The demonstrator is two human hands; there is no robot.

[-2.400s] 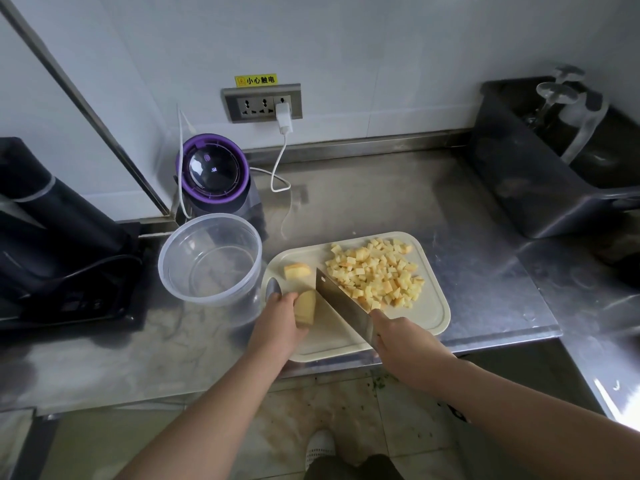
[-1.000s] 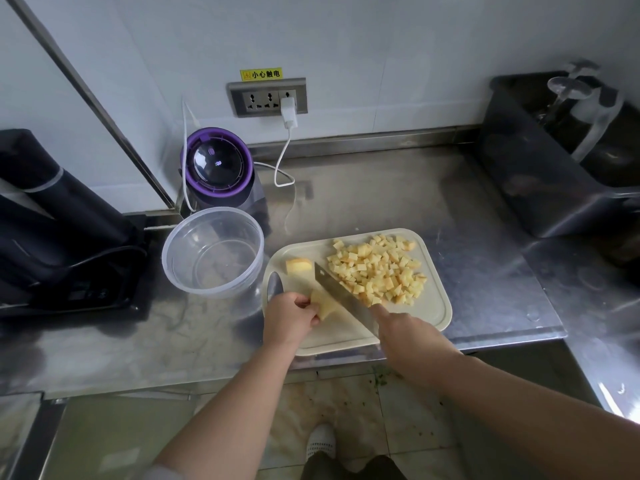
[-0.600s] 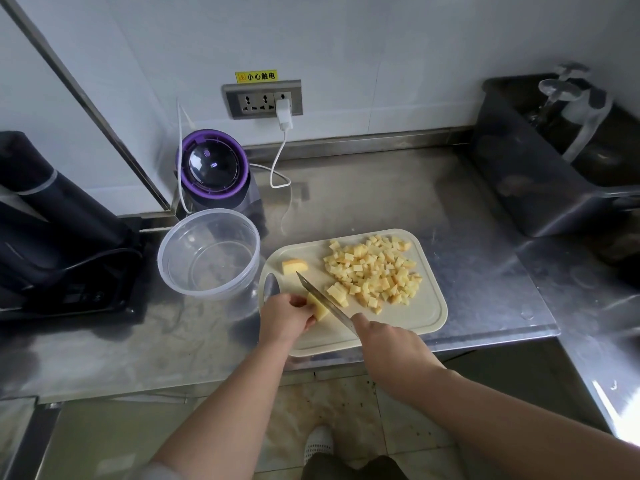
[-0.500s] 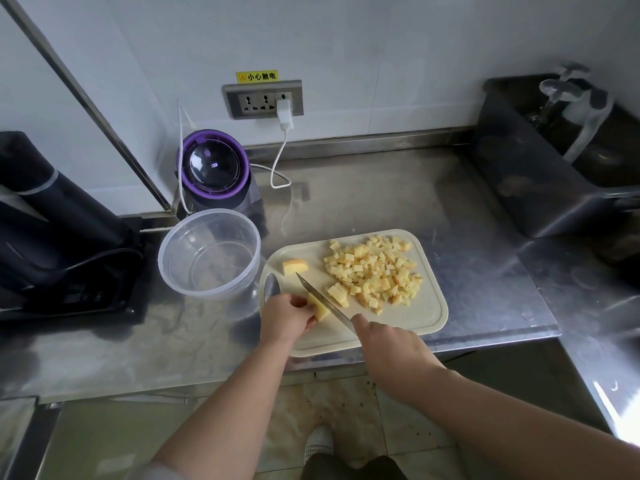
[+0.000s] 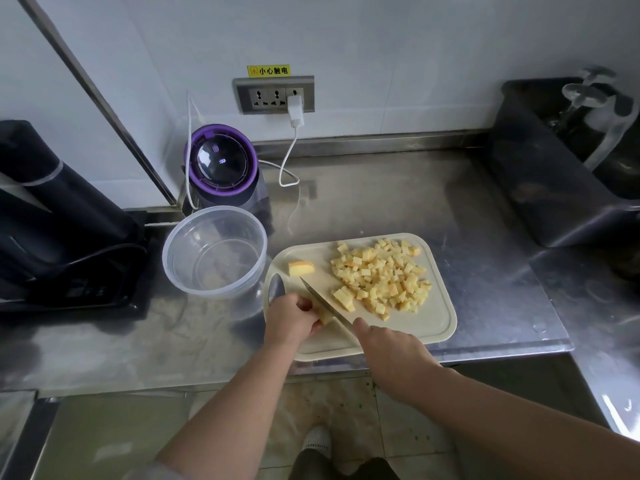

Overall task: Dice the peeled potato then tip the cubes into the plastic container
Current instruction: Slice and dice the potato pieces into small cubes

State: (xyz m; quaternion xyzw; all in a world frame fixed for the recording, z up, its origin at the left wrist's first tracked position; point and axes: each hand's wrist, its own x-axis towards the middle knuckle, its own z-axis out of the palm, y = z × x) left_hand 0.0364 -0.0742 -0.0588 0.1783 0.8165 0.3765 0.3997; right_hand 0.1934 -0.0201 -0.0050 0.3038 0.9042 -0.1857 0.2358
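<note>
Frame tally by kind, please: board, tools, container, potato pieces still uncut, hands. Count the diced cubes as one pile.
cutting board: 1
knife: 1
plastic container: 1
uncut potato: 2, the loose piece and the held piece
cube pile: 1
hands: 2, the left hand and the right hand
Total: 8

Potato cubes (image 5: 381, 277) lie piled near the clear upright plastic container (image 5: 214, 258).

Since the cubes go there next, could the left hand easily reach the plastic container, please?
Probably yes: the left hand holds a potato piece at the left end of the cutting board, and the plastic container stands just beside it with nothing between; it must first let go.
</note>
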